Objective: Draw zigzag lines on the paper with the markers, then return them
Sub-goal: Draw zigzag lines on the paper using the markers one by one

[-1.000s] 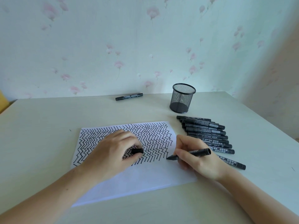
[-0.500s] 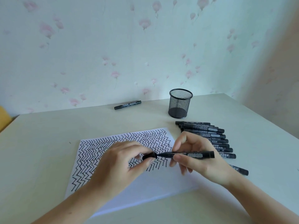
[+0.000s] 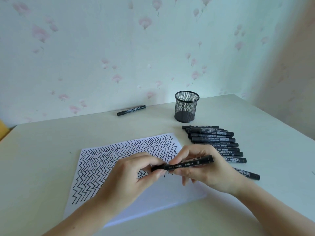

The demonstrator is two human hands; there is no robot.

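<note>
The marker (image 3: 189, 164) held in both hands carries pale printed characters along its barrel and a small round sign near its rear end, but they are too small to read. In the row of markers (image 3: 214, 142) lying just right of the paper (image 3: 95, 160), one barrel (image 3: 226, 149) shows the number "700" next to more small characters that cannot be read. The single marker (image 3: 131, 110) far behind the paper has a white label, also not readable
</note>
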